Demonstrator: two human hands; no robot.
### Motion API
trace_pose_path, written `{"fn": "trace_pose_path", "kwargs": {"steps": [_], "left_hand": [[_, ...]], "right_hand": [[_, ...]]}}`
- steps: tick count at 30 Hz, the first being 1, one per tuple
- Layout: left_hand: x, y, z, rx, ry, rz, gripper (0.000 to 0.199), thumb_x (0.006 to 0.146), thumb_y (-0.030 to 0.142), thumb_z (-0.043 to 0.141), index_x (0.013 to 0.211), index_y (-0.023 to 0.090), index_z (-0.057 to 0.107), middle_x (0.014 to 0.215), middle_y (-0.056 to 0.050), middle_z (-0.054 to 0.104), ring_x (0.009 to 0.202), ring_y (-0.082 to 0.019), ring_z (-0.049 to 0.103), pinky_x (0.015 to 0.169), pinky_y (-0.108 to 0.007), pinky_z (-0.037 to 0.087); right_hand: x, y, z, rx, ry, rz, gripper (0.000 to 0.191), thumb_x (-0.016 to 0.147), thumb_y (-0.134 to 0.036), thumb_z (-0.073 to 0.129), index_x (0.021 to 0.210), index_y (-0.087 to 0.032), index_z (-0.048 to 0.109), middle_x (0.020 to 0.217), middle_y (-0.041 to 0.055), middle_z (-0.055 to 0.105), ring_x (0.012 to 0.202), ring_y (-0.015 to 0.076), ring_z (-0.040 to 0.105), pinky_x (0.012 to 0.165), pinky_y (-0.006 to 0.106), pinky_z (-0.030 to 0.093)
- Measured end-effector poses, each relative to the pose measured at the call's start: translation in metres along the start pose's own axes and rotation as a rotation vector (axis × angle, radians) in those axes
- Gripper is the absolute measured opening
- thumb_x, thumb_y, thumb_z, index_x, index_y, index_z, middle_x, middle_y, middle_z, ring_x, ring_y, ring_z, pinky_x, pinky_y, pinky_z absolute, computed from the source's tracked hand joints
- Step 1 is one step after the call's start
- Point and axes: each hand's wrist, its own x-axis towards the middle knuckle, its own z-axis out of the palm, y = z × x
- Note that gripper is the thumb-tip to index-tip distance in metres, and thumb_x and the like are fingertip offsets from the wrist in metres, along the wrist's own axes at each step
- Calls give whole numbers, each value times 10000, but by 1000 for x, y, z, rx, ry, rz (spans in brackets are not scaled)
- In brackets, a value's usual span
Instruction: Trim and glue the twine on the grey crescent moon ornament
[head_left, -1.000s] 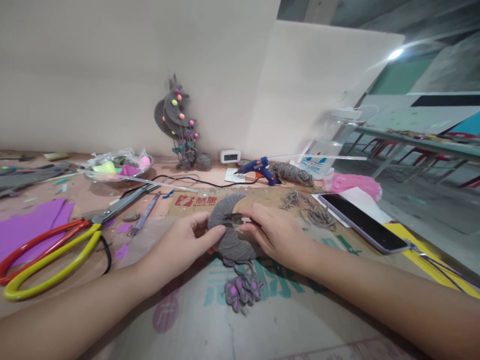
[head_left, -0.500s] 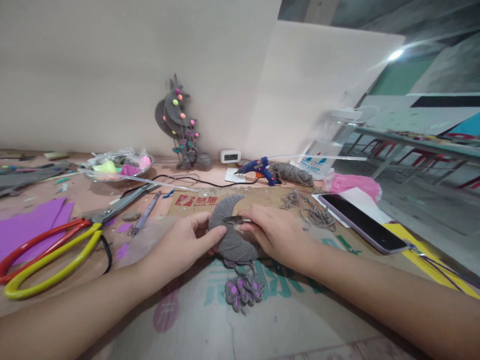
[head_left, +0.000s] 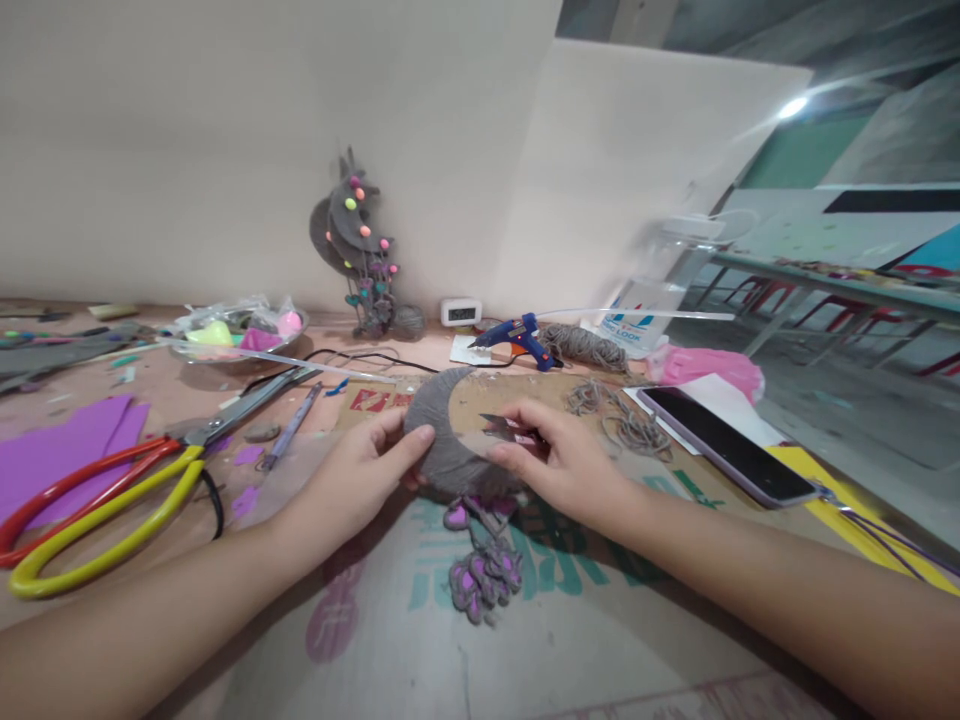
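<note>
My left hand [head_left: 386,460] grips the left edge of a grey yarn-wrapped crescent moon [head_left: 444,435], thumb on its face and fingers behind. In my right hand [head_left: 555,450] is a small pair of snips [head_left: 499,425], its dark pointed blades aimed left over the moon's inner curve. The right fingers cover the snips' handle and are close to the moon's lower tip; whether they touch it I cannot tell. From the moon's lower edge hang grey yarn strands with purple-centred pendants [head_left: 484,580], which lie on the printed cardboard [head_left: 360,610].
Large red-and-yellow-handled scissors [head_left: 112,510], purple sheets [head_left: 67,455] and a pen [head_left: 292,425] lie left. Behind are a blue glue gun [head_left: 521,338], a yarn bundle [head_left: 585,348], a small clock [head_left: 460,312] and a decorated moon hanging [head_left: 360,240]. A phone [head_left: 724,445] lies right.
The snips have moved off the moon's face to the right and their blades now show apart. The moon has shifted slightly left and turned, with another purple pendant coming into sight below it.
</note>
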Motion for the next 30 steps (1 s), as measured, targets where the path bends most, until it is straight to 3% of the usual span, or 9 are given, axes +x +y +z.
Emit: {"fn": "trace_pose_path", "kwargs": {"steps": [5, 9, 12, 15, 21, 25, 30], "left_hand": [[0, 11, 0, -9, 117, 28, 221, 807, 364, 539, 786, 147, 576, 675, 18, 568, 550, -100, 491, 518, -202, 409], [0, 10, 0, 108, 103, 8, 193, 761, 329, 585, 666, 162, 595, 586, 21, 588, 532, -118, 513, 518, -214, 410], [0, 4, 2, 153, 18, 4, 176, 746, 326, 602, 668, 169, 609, 615, 9, 631, 564, -134, 552, 526, -219, 418], [0, 1, 3, 151, 12, 13, 224, 782, 350, 557, 659, 166, 592, 588, 14, 605, 543, -126, 537, 506, -214, 415], [-1, 3, 2, 144, 29, 29, 251, 799, 340, 534, 619, 167, 561, 538, 28, 549, 501, -107, 486, 469, -199, 387], [-2, 5, 4, 135, 61, 16, 240, 776, 352, 563, 621, 169, 550, 555, 27, 543, 533, -118, 499, 492, -207, 399], [-3, 8, 4, 84, 102, 11, 300, 815, 415, 506, 653, 165, 545, 601, 23, 526, 553, -117, 476, 501, -215, 384]], "right_hand": [[5, 1, 4, 108, -204, 140, 207, 799, -344, 560, 717, -158, 598, 582, -33, 501, 539, 97, 437, 493, 203, 318], [4, -2, 6, 178, -166, 148, 236, 812, -345, 547, 675, -156, 580, 562, -39, 468, 529, 91, 415, 488, 199, 310], [2, -5, 6, 172, -142, 125, 249, 830, -356, 523, 692, -157, 583, 578, -33, 467, 547, 97, 420, 499, 203, 316], [2, -6, 5, 198, -141, 105, 297, 865, -372, 463, 680, -160, 560, 583, -29, 459, 553, 99, 417, 505, 207, 319], [4, -5, 4, 318, -105, 148, 223, 841, -351, 491, 845, -163, 612, 667, -18, 535, 570, 99, 448, 517, 204, 339], [3, -5, 5, 215, -97, 137, 191, 809, -311, 532, 698, -160, 572, 572, -44, 435, 526, 85, 374, 488, 199, 290], [3, -3, 4, 172, -97, 88, 277, 854, -352, 476, 648, -170, 509, 564, -49, 379, 525, 85, 338, 483, 205, 263]]}}
